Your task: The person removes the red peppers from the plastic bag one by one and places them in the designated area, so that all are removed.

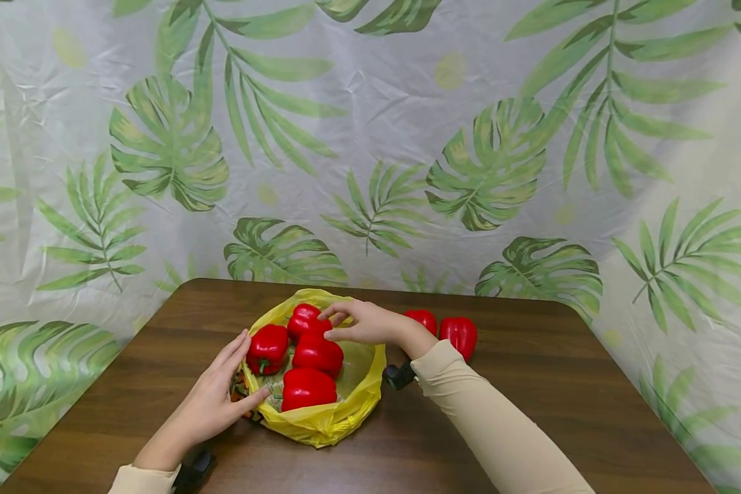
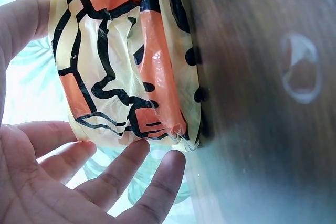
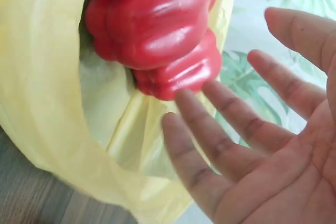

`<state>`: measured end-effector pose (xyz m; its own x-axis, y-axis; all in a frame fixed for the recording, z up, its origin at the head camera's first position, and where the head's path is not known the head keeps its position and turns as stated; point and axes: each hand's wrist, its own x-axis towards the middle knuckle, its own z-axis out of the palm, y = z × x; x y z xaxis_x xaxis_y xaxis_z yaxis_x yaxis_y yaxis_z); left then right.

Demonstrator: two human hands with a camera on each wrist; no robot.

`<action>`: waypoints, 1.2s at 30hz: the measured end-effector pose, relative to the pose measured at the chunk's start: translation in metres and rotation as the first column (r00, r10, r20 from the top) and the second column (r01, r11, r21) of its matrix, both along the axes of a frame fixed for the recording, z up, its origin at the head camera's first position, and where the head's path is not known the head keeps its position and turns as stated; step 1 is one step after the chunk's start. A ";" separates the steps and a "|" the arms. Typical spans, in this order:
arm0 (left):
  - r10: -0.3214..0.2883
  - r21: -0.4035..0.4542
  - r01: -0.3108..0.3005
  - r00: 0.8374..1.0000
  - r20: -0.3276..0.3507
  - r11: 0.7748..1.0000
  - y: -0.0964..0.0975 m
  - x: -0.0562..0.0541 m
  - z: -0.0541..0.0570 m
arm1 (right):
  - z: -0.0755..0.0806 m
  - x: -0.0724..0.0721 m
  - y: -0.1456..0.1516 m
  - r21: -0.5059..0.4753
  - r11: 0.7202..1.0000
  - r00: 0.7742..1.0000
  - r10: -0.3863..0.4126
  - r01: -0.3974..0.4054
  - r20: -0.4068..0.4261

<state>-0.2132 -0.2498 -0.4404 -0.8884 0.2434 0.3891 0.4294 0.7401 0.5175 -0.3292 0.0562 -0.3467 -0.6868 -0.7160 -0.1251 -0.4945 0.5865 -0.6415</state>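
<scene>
A yellow plastic bag (image 1: 366, 392) stands wide-mouthed on the table with several red bell peppers (image 1: 309, 389) inside. My left hand (image 1: 213, 398) rests against the bag's left side, its fingers spread. In the left wrist view, those fingertips touch the bag's outer wall (image 2: 118, 61), printed in orange and black. Over the far right part of the bag's mouth is my right hand (image 1: 367, 322), with nothing in it. Its fingers are loosely bent and apart near the back bell pepper (image 1: 305, 320); in the right wrist view, whether they touch a pepper (image 3: 157, 22) is hard to tell.
Two more red bell peppers lie on the brown wooden table (image 1: 519, 384) right of the bag, one (image 1: 460, 335) beside the other (image 1: 422, 318), which the right forearm partly covers. A leaf-patterned curtain (image 1: 377, 137) hangs behind the table.
</scene>
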 end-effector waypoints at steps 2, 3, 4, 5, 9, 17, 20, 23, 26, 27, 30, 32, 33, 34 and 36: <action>-0.002 -0.001 0.002 1.000 0.001 1.000 0.000 0.000 0.000 | -0.001 0.001 -0.005 0.025 1.000 1.000 0.008 -0.008 0.014; -0.002 -0.002 0.002 1.000 0.003 1.000 0.000 0.000 0.000 | -0.001 0.001 -0.007 0.036 0.999 1.000 0.013 -0.013 0.016; -0.003 -0.002 0.003 1.000 0.004 1.000 0.000 0.000 0.000 | -0.002 0.001 -0.009 0.047 0.999 1.000 0.018 -0.018 0.019; -0.003 -0.002 0.003 1.000 0.006 1.000 0.000 0.000 0.000 | -0.002 0.001 -0.011 0.058 0.998 1.000 0.020 -0.021 0.018; -0.005 0.000 0.005 1.000 0.011 1.000 0.000 0.000 0.000 | -0.001 0.001 -0.018 0.099 0.994 0.999 0.043 -0.042 -0.002; -0.007 0.000 0.007 1.000 0.006 1.000 0.001 0.000 0.001 | 0.000 0.003 -0.027 0.161 0.985 0.996 0.074 -0.066 -0.046; -0.006 0.001 0.006 1.000 0.006 1.000 0.001 0.001 0.001 | -0.001 0.003 -0.030 0.184 0.980 0.995 0.081 -0.069 -0.055; -0.004 0.002 0.004 1.000 0.007 1.000 0.001 0.001 0.001 | -0.003 0.002 -0.033 0.206 0.975 0.994 0.094 -0.079 -0.064; -0.003 0.003 0.002 1.000 0.008 1.000 0.001 0.001 0.001 | -0.003 0.001 -0.035 0.226 0.971 0.993 0.100 -0.082 -0.068; -0.003 0.003 0.003 1.000 0.006 1.000 0.001 0.001 0.001 | -0.002 0.001 -0.036 0.231 0.970 0.993 0.099 -0.080 -0.069; -0.006 0.004 0.006 1.000 0.003 1.000 0.001 0.001 0.001 | -0.002 0.001 -0.037 0.242 0.967 0.993 0.096 -0.077 -0.069; -0.007 0.005 0.007 1.000 0.002 1.000 0.001 0.001 0.000 | -0.001 0.001 -0.037 0.242 0.967 0.994 0.092 -0.073 -0.064; -0.007 0.005 0.007 1.000 0.001 1.000 0.001 0.001 0.000 | -0.001 0.001 -0.038 0.241 0.968 0.994 0.091 -0.074 -0.059; -0.007 0.004 0.007 1.000 0.000 1.000 0.000 0.001 0.000 | 0.000 0.002 -0.038 0.240 0.968 0.994 0.090 -0.074 -0.056; -0.005 0.001 0.005 1.000 -0.002 1.000 0.000 0.001 0.000 | 0.000 0.002 -0.038 0.241 0.968 0.995 0.087 -0.073 -0.049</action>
<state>-0.2125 -0.2495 -0.4403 -0.8862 0.2474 0.3916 0.4345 0.7372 0.5174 -0.3273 0.0179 -0.3467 -0.6398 -0.7234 -0.2596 -0.5789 0.6758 -0.4562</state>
